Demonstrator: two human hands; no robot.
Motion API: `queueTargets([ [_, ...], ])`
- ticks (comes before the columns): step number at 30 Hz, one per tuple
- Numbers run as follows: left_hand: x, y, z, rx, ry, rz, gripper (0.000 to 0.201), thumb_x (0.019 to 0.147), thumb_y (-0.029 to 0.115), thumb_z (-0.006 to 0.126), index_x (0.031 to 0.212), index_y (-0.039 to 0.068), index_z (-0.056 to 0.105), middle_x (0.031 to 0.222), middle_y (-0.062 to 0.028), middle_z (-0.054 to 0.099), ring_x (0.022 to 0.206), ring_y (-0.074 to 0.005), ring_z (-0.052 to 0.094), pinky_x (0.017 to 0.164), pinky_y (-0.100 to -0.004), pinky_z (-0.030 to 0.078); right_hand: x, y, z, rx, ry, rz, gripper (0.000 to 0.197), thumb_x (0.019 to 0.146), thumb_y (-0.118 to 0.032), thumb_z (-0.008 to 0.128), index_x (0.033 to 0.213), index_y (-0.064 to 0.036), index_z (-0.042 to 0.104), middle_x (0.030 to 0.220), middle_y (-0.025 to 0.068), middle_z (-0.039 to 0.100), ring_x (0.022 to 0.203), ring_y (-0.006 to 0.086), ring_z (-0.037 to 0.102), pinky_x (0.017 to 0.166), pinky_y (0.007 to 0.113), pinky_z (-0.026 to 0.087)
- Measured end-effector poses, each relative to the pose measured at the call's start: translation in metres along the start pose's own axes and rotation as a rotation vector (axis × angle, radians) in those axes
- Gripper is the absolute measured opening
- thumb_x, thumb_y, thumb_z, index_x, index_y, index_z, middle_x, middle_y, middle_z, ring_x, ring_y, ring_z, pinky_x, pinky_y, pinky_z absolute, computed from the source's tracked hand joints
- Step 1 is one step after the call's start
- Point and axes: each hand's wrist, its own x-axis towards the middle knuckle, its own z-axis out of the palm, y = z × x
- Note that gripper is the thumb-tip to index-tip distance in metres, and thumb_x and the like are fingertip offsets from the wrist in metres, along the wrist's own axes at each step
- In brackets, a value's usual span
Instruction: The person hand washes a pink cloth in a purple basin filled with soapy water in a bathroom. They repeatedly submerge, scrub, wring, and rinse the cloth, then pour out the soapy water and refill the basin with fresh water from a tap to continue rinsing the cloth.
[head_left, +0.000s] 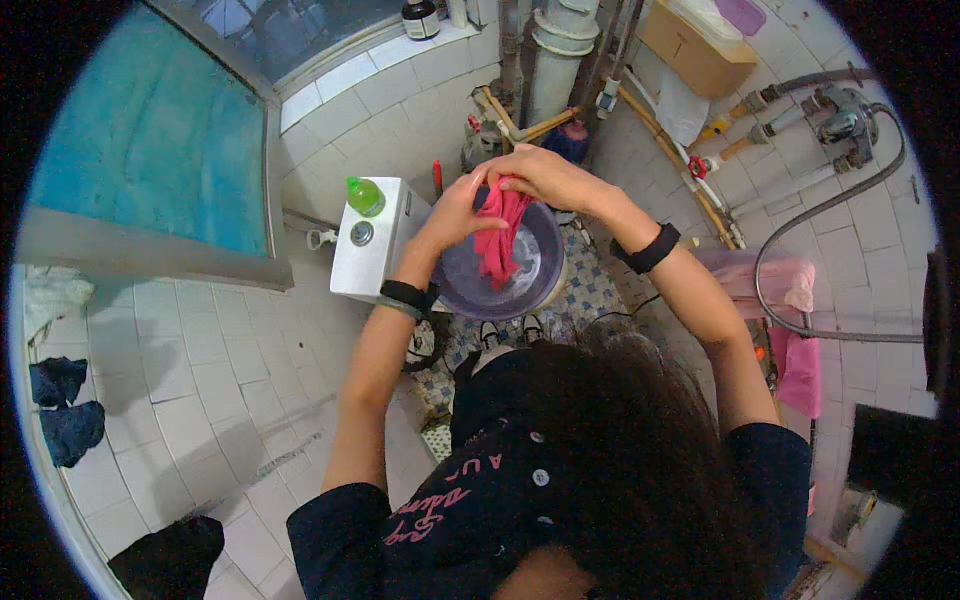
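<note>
White tiles [200, 380] cover the floor and walls of a small washroom, with pipes [560, 40] and taps [840, 115] along the far wall and a blue window [160, 140] on the left. Dark clothes [60, 410] lie at the left edge. A white washer [375, 240] with a green bottle [364, 195] on top stands beside a purple basin [535, 270]. Over the basin, the left hand [455, 215] and right hand [545, 175] both have their fingers closed tight on a pink cloth [497, 240], which hangs down into the basin.

head-worn fisheye view looks straight down, close over the basin [545, 290].
</note>
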Motion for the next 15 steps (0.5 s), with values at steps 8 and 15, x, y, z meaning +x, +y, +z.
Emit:
queueTargets([
  [8, 0.015, 0.062, -0.064, 0.329, -0.197, -0.011, 0.032, 0.079, 0.025, 0.079, 0.096, 0.005, 0.061, 0.084, -0.0111, 0.059, 0.083, -0.0326, 0.063, 0.072, -0.0409, 0.050, -0.004, -0.021, -0.038, -0.383, 0.116, 0.080, 0.026, 0.076, -0.025, 0.079, 0.097, -0.0123, 0.071, 0.091, 0.0073, 0.068, 0.099, 0.0313, 0.061, 0.085, 0.043, 0.048],
  [15, 0.020, 0.081, -0.087, 0.182, -0.091, 0.125, 0.027, 0.085, 0.023, 0.073, 0.097, 0.004, 0.058, 0.091, -0.0147, 0.063, 0.086, -0.0385, 0.061, 0.072, -0.0438, 0.049, -0.011, -0.012, -0.066, -0.348, 0.085, 0.214, 0.032, 0.073, -0.032, 0.083, 0.090, -0.0071, 0.073, 0.087, 0.0135, 0.067, 0.084, 0.0328, 0.066, 0.071, 0.043, 0.051],
])
